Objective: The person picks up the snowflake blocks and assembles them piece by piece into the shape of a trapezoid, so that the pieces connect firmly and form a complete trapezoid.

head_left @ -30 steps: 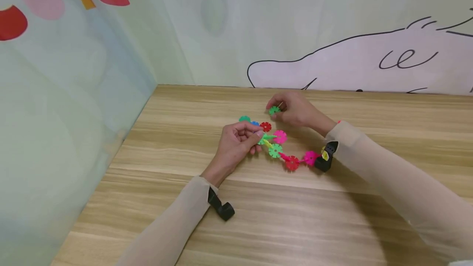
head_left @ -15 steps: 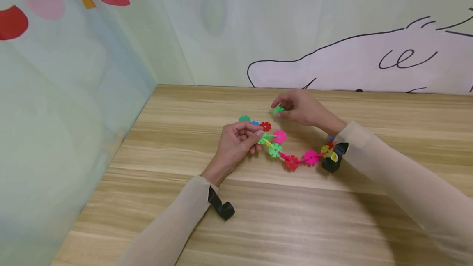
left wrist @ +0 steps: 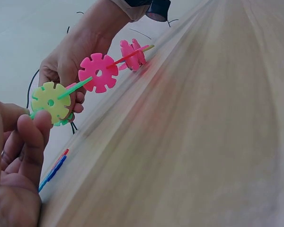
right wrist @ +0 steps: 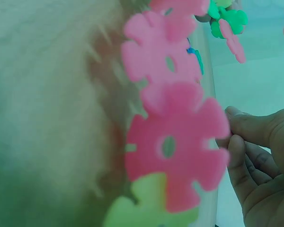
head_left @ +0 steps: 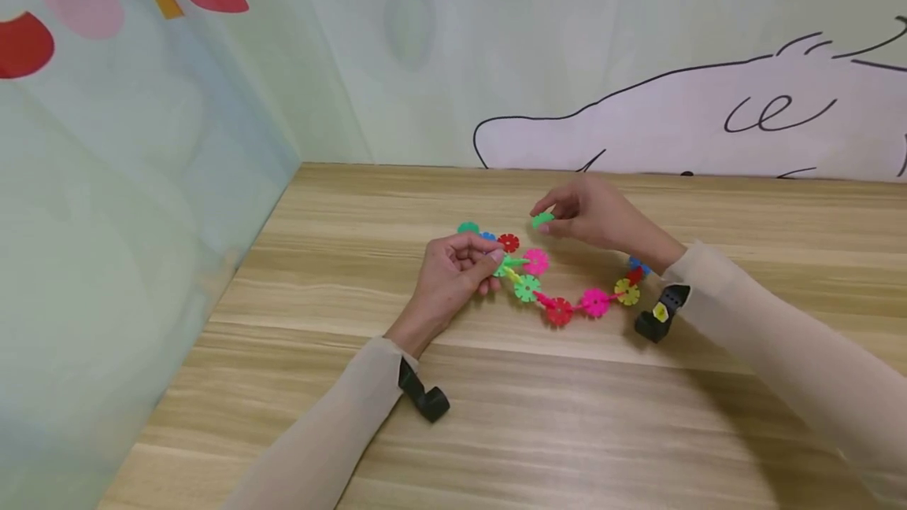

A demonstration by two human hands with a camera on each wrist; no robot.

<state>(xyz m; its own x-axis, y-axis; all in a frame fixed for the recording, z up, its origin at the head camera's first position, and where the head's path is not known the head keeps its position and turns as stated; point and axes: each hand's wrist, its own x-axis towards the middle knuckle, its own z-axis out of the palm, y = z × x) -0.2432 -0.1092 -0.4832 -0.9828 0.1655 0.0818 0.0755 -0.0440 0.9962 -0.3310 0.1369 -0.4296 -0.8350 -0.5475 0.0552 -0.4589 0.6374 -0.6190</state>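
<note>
My left hand (head_left: pixel 457 270) pinches a green slotted snowflake disc (head_left: pixel 505 264) in a chain of joined discs. From there the chain runs right across the table through a light green disc (head_left: pixel 527 288), a red disc (head_left: pixel 559 312), a pink disc (head_left: pixel 595 303) and a yellow disc (head_left: pixel 627 291). Another pink disc (head_left: pixel 536 261) sticks out beside my left fingertips. Behind the chain, my right hand (head_left: pixel 591 211) pinches a separate green disc (head_left: pixel 542 219), tilted, between thumb and fingers. In the right wrist view, a large pink disc (right wrist: pixel 189 142) of the chain stands close to the camera.
Just beyond my left fingers lie a teal disc (head_left: pixel 468 227), a blue disc (head_left: pixel 487 237) and a red disc (head_left: pixel 508 242). A blue disc (head_left: pixel 639 265) shows partly beside my right wrist. The wooden table (head_left: pixel 538 423) meets a printed wall covering (head_left: pixel 397 101) at the back.
My right hand has shifted right with its green disc, which has tilted from face-on to nearly edge-on. More of the chain's right end shows. The left hand holds still.
</note>
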